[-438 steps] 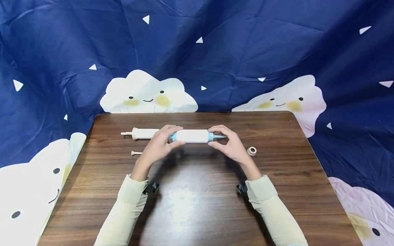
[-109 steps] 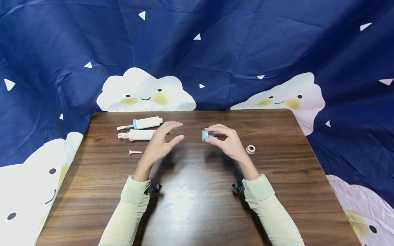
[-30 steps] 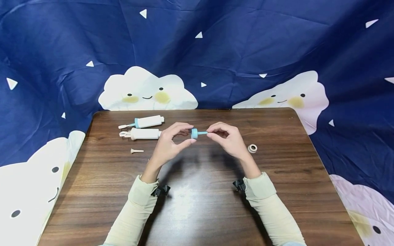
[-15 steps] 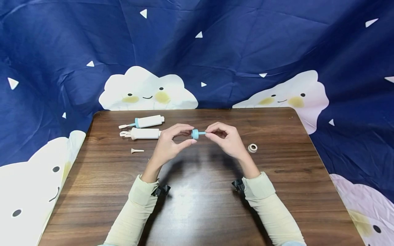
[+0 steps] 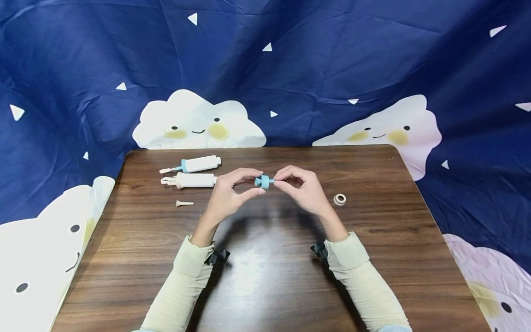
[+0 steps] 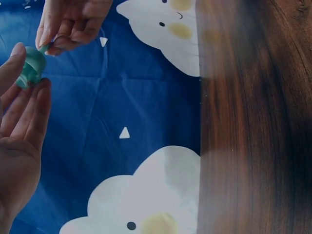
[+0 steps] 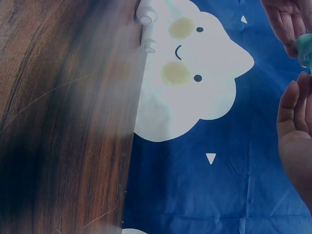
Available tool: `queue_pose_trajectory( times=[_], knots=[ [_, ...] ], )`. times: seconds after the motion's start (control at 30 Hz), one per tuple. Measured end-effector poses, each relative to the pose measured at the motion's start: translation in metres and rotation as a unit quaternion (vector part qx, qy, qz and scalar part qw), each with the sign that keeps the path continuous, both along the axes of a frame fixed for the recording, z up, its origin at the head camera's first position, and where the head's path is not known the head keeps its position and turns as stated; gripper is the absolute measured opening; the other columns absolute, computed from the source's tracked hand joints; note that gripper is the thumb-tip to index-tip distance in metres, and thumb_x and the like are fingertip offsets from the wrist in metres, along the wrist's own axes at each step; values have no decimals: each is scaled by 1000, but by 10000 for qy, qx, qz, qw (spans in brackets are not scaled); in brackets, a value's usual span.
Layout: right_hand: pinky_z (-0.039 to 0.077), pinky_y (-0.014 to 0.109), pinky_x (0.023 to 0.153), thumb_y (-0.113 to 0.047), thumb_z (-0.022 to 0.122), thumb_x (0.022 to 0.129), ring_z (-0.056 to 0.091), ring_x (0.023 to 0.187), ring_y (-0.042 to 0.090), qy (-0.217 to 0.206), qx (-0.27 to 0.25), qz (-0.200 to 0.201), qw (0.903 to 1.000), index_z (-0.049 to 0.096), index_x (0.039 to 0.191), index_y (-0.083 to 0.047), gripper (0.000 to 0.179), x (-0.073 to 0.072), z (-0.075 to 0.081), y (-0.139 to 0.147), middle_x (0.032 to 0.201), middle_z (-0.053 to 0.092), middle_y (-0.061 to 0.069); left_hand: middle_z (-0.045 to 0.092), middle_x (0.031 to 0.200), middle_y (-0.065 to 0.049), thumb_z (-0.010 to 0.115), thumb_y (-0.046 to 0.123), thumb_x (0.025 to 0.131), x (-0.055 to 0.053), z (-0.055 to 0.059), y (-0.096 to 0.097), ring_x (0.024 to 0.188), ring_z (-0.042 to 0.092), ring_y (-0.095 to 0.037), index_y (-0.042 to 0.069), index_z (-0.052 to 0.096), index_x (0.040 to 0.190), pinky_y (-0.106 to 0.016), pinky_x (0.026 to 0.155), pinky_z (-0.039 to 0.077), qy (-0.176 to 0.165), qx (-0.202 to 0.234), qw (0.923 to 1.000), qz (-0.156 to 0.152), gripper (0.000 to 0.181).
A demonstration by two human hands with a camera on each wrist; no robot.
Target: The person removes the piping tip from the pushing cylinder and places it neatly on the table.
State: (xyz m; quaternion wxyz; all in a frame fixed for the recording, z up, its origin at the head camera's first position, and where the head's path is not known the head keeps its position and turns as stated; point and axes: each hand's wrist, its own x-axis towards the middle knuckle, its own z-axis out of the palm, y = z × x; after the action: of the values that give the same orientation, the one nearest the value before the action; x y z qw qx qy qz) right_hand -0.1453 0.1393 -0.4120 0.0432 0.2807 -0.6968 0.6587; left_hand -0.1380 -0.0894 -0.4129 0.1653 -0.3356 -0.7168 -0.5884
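Note:
Over the middle of the table, both hands hold a small light-blue cap with a thin stem. My left hand grips the cap's wide end between thumb and fingers. From the other side, my right hand pinches the stem, mostly hidden by its fingertips. A flared part shows left of the cap's collar. In the left wrist view the cap looks green-blue, between the two hands; in the right wrist view the cap is cut by the edge.
A white tube with a blue collar lies at the back left. In front of it lie a white tube with a beige collar and a small beige flared stem. A beige ring sits right of my right hand.
Earlier both hands held a white tube with blue ends; it now lies back left. My right hand then held the blue cap alone. Lately it shifts slightly left, and less stem shows.

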Motion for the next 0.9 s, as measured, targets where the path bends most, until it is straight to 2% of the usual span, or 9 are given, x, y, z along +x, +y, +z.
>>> queue_pose_trajectory(
  times=[0.37, 0.6, 0.73, 0.9],
  knots=[
    [57, 26, 77, 12, 71, 88, 67, 89, 21, -12, 57, 104, 9999, 70, 93, 7, 7, 3, 3, -4, 98, 69, 17, 74, 110, -14, 88, -8, 69, 2, 2, 1, 96, 71, -24, -2, 74, 108, -32, 88, 56, 64, -47, 9999, 62, 42],
    [55, 24, 78, 18, 68, 86, 66, 90, 17, -97, 102, 77, 9999, 69, 93, 8, 12, 3, 5, -6, 99, 68, 19, 75, 109, -11, 89, -6, 69, 0, 1, -1, 100, 71, -25, -1, 76, 107, -32, 89, 56, 221, -28, 9997, 58, 41],
    [55, 25, 79, 19, 68, 85, 65, 91, 16, -76, 48, 135, 9999, 69, 99, 9, 17, 3, 4, -6, 103, 67, 22, 75, 109, -10, 89, -6, 69, -1, -1, -1, 101, 71, -25, 0, 76, 107, -33, 90, 55, 244, 2, 9997, 56, 41],
    [57, 29, 83, 15, 69, 88, 66, 94, 19, -193, -11, 198, 9996, 68, 108, 8, 21, 3, 3, -7, 109, 66, 20, 75, 109, -10, 89, -7, 69, -1, -1, -2, 102, 71, -25, 0, 76, 107, -34, 90, 56, 210, 55, 9997, 71, 40]
  ],
)
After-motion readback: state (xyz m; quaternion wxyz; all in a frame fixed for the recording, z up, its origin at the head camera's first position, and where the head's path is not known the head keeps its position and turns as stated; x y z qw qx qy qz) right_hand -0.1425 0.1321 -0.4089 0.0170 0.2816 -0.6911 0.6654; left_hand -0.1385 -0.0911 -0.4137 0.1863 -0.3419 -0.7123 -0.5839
